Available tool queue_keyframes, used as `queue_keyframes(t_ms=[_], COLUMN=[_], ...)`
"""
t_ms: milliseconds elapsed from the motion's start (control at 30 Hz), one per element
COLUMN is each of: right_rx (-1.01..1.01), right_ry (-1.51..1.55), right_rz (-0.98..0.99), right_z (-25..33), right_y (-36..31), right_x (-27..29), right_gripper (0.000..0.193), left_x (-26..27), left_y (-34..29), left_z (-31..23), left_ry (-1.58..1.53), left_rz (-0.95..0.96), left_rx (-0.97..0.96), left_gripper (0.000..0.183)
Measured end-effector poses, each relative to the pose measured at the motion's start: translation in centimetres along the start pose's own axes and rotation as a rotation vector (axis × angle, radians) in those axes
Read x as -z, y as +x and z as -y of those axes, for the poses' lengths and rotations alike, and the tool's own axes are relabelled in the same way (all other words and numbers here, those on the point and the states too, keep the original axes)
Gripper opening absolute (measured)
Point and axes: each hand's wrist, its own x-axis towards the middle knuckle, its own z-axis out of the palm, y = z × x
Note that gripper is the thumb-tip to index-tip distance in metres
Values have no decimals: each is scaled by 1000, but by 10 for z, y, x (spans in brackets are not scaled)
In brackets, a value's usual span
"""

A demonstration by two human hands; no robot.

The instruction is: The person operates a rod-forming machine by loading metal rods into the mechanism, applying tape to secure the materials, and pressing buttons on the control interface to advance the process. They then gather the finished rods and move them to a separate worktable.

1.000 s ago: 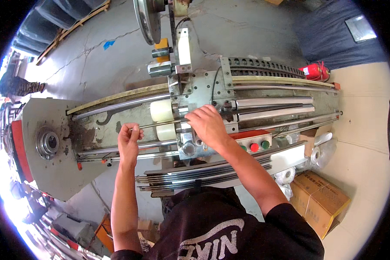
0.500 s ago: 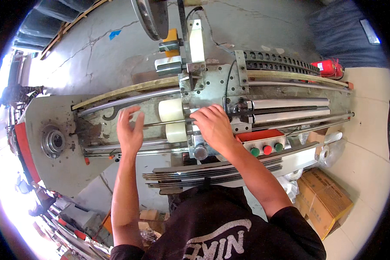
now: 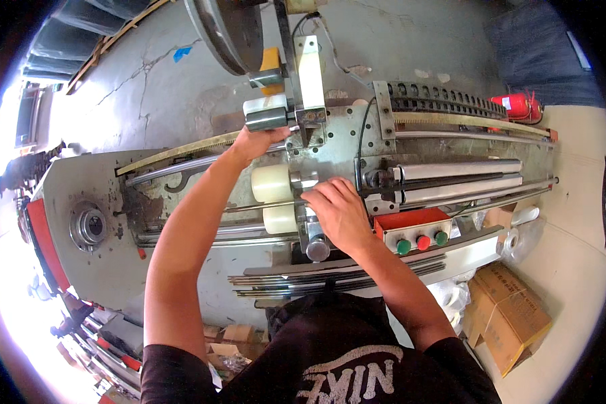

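Observation:
My right hand (image 3: 340, 212) is closed on one end of a thin metal rod (image 3: 252, 207), which runs left across the two cream rollers (image 3: 271, 183) of the machine. My left hand (image 3: 254, 143) reaches up to the machine's bracket (image 3: 310, 126), just below a dark cylinder (image 3: 266, 120). Its fingers look closed at the bracket's edge, and whatever they grip is hidden. Behind the dark cylinder sits a white roll (image 3: 264, 103).
Below my right hand, a red box with push buttons (image 3: 411, 225) is fixed to the machine. Several long thin rods (image 3: 343, 277) lie on a ledge before me. A large wheel (image 3: 232, 37) stands at the back. A cardboard box (image 3: 508, 316) is at lower right.
My left hand has moved up and right, from above the rod's free end to the bracket by the dark cylinder. My right hand stays on the rod. The view has shifted slightly.

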Motion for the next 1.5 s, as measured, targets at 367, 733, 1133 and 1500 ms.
queue_keyframes(t_ms=[367,733,1133,1500], right_rx=[54,60,28,1], right_ry=[-36,-30,25,61], right_rz=[2,54,47,34], right_z=[7,9,8,8], right_y=[-16,-18,-25,-18], right_x=[11,17,17,17], right_gripper=[27,28,26,24], left_x=[46,9,18,-20], left_y=[-118,-152,-155,-206], left_z=[8,33,-39,-79], left_ry=[-317,-488,-72,-368], left_rz=[149,131,321,102], left_rx=[312,437,471,421], left_gripper=[23,20,17,16])
